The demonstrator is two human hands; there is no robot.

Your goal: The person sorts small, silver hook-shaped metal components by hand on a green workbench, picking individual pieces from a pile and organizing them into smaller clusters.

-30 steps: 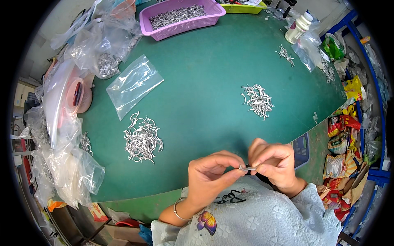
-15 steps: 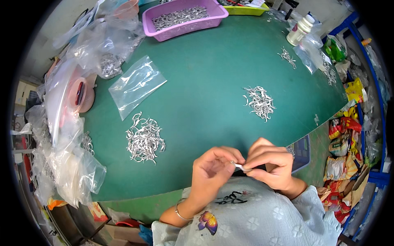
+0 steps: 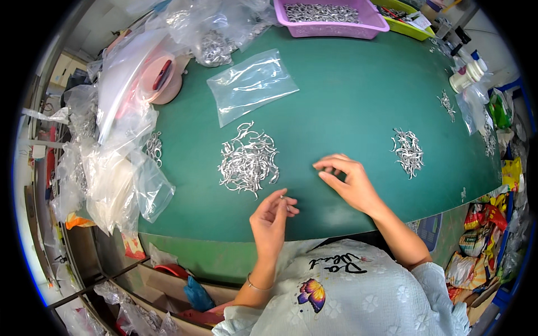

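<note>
My left hand (image 3: 270,221) is closed in a pinch near the table's front edge. A small silvery metal piece (image 3: 283,197) shows at its fingertips, mostly hidden by them. Just beyond lies a large pile of silvery curved metal pieces (image 3: 249,161). My right hand (image 3: 350,182) is above the green table (image 3: 336,106), right of that pile. Its thumb stands apart from the fingers, and nothing shows between them. Farther right is a smaller pile of similar curved pieces (image 3: 408,153).
A flat clear plastic bag (image 3: 252,84) lies behind the large pile. Purple (image 3: 336,29) and yellow-green (image 3: 406,28) bins holding metal pieces stand at the back. Plastic bags (image 3: 120,179) and a pink container (image 3: 168,89) crowd the left; a white bottle (image 3: 468,77) stands far right.
My hands have parted: the right has let go of the small piece and reached forward, while the left keeps its pinch. The view has swung left, so the table's things appear farther right.
</note>
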